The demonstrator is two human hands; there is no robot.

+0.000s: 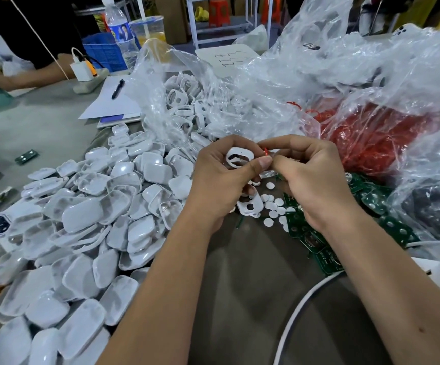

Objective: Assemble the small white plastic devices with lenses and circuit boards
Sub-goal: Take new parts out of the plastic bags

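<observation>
Both forearms reach forward over the table, and the hands meet just above the parts. The left hand (222,177) curls round a white plastic frame (239,157), thumb across its lower edge; the right hand (309,180) pinches a small red part (265,151) against the frame's right rim, so the two hands work together on one piece. The frame appears light, thin-walled and smooth, likely slippery and easily bent; holding it by the outer rim, clear of the opening, seems soundest. Beneath the hands lie loose white discs (274,205), probably the lenses, and another frame (249,206). To the right lie green circuit boards (316,241), stiff and best taken by the edges. To the left spreads a heap of white shells (89,233). Farther off, a clear bag of frames (184,101) and a bag of red parts (377,138) stand open; beyond them are a pen (118,89) on paper and a water bottle (120,32).
</observation>
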